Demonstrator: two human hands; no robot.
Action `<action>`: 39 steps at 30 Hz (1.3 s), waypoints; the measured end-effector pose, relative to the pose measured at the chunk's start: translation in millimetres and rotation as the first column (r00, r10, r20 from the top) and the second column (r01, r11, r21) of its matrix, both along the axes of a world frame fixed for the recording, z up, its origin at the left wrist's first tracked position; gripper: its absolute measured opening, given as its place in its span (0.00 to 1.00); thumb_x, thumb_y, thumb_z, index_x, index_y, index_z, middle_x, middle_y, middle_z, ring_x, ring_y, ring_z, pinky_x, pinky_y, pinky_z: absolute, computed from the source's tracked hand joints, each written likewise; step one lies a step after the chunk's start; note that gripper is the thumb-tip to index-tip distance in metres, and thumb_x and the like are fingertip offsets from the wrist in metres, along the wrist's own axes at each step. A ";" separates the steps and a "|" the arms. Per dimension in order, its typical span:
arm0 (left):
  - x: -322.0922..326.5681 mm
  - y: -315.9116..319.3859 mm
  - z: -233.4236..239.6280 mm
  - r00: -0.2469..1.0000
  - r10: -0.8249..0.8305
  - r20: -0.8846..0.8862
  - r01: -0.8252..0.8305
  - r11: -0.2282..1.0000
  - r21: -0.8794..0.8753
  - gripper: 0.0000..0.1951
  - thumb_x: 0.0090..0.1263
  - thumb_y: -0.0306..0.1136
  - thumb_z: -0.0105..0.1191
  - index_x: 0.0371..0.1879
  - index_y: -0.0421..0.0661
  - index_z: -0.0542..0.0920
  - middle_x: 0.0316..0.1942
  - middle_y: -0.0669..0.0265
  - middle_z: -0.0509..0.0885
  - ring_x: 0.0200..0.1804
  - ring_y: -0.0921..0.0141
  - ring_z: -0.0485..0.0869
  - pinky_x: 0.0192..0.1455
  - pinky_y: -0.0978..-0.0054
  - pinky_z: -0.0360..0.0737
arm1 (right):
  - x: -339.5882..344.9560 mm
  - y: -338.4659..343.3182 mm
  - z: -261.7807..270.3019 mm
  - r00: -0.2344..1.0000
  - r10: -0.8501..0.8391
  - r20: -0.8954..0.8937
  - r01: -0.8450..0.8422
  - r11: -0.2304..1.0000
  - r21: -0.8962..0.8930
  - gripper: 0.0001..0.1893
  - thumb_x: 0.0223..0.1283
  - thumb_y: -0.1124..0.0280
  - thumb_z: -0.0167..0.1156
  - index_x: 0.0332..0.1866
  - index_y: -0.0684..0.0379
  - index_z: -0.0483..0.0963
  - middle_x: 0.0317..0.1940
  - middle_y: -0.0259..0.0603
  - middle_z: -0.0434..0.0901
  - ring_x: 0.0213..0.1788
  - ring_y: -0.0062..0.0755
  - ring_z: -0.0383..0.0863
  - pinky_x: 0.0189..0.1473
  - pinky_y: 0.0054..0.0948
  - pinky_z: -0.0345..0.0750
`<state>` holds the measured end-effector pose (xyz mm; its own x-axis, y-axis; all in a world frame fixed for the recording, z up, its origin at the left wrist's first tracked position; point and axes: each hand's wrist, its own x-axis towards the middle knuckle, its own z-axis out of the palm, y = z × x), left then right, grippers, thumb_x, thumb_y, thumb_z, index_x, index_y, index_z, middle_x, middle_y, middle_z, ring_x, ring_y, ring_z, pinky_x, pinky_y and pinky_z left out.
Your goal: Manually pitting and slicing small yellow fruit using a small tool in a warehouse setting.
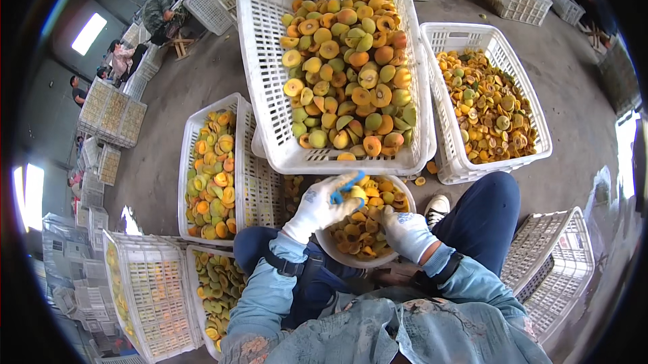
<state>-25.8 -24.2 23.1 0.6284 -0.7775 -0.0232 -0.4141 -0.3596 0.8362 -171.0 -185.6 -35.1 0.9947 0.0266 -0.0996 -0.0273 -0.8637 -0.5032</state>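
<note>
My left hand [316, 207], in a white glove with blue on the finger side, holds a yellow apricot piece [358, 193] between thumb and fingers. Beneath it stands a round white basin [362, 264] with halved apricots [357, 235] inside, between my knees. My right hand [406, 232], gloved too, is curled over the basin's right side, thumb towards the fruit. Whether something sits in its grip is hidden. Just beyond the basin a large white plastic crate [349, 165] rests raised on another crate, tilted towards me, with many cut apricots [349, 75] in it.
To the right is a white crate [544, 144] of darker apricot halves. Crates of halves [183, 197] [202, 308] line my left side. An upended crate [547, 263] lies behind my right knee. Several people [159, 10] sit among stacked crates [114, 113] at far left. Concrete floor [167, 85] runs between.
</note>
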 end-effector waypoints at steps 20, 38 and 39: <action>91.5 3.3 -14.2 0.913 0.168 -0.372 -0.320 0.861 -0.395 0.27 0.56 0.20 0.58 0.58 0.44 0.68 0.48 0.62 0.77 0.49 0.68 0.78 0.52 0.72 0.78 | 15.4 2.2 29.3 0.986 -0.164 -0.013 0.150 0.866 0.477 0.20 0.55 0.58 0.60 0.42 0.65 0.69 0.25 0.56 0.79 0.32 0.55 0.80 0.36 0.42 0.76; -53.5 -26.2 -10.1 0.752 0.260 -0.606 -0.587 0.682 -0.436 0.40 0.69 0.65 0.26 0.52 0.35 0.73 0.36 0.59 0.82 0.39 0.70 0.80 0.47 0.72 0.78 | 3.0 33.1 53.4 0.976 -0.190 0.107 0.144 0.931 0.337 0.25 0.57 0.57 0.56 0.50 0.69 0.65 0.21 0.55 0.78 0.25 0.52 0.80 0.28 0.43 0.76; -52.7 -27.9 -12.2 0.782 0.275 -0.559 -0.565 0.693 -0.448 0.40 0.69 0.65 0.26 0.50 0.34 0.73 0.35 0.60 0.82 0.39 0.70 0.80 0.47 0.73 0.78 | 3.6 33.0 54.0 0.977 -0.188 0.102 0.146 0.934 0.327 0.24 0.58 0.57 0.56 0.49 0.68 0.65 0.20 0.54 0.77 0.24 0.52 0.80 0.28 0.42 0.76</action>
